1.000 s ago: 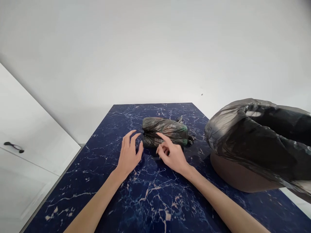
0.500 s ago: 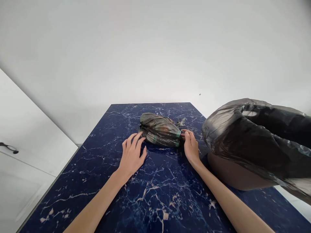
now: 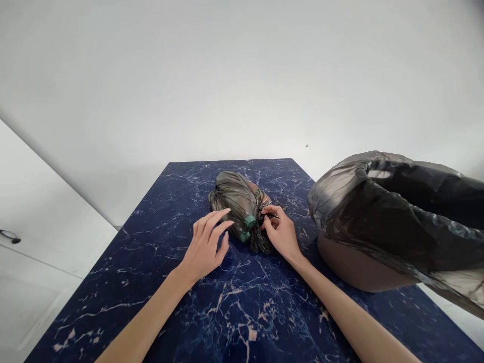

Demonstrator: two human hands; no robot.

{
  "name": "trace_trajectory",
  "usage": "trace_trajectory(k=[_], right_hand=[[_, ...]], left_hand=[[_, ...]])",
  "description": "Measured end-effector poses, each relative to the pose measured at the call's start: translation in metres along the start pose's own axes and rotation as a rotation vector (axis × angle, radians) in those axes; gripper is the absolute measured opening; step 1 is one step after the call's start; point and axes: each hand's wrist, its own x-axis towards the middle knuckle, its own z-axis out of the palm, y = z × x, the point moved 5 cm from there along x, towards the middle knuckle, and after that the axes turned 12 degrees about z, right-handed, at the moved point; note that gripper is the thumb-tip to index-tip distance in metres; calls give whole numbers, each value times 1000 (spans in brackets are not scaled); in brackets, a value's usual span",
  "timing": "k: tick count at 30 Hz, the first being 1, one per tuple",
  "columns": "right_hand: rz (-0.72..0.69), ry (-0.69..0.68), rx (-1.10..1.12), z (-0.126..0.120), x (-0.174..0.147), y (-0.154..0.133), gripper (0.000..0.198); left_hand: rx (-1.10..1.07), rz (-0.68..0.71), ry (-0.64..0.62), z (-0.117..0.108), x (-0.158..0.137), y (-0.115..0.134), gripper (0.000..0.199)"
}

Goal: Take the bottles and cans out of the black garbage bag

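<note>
A filled black plastic bag (image 3: 236, 196), thin enough to show green and reddish contents, lies on the blue marble-patterned table (image 3: 227, 312). Its gathered, knotted neck points toward me at the near right. My right hand (image 3: 280, 233) pinches the bag beside that neck with thumb and fingers. At the bag's near left side is my left hand (image 3: 207, 246), fingers spread and slightly curled. Its fingertips are at the bag's surface; whether they touch it I cannot tell.
A brown bin (image 3: 363, 269) lined with a large black bag (image 3: 378, 212) stands at the table's right, its mouth open. A white wall (image 3: 234, 80) rises behind the table. At the left is a white cabinet (image 3: 41, 212) with a dark handle (image 3: 10, 236).
The tied bag has turned, so its knotted neck now faces me instead of the right. My right hand has moved left with it; my left hand has shifted only slightly.
</note>
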Motion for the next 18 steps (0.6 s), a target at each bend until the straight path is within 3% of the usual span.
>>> trace_trajectory(k=[5, 8, 13, 18], right_hand=[[-107, -157, -18, 12, -6, -14, 41], [-177, -220, -47, 17, -11, -20, 42], [-235, -131, -139, 15, -16, -23, 27], [-280, -188, -245, 20, -20, -23, 36]], left_hand=[[-26, 154, -84, 2, 9, 20, 48], [2, 186, -130, 6, 11, 25, 48], [62, 86, -116, 8, 9, 18, 45], [94, 17, -78, 7, 6, 11, 43]])
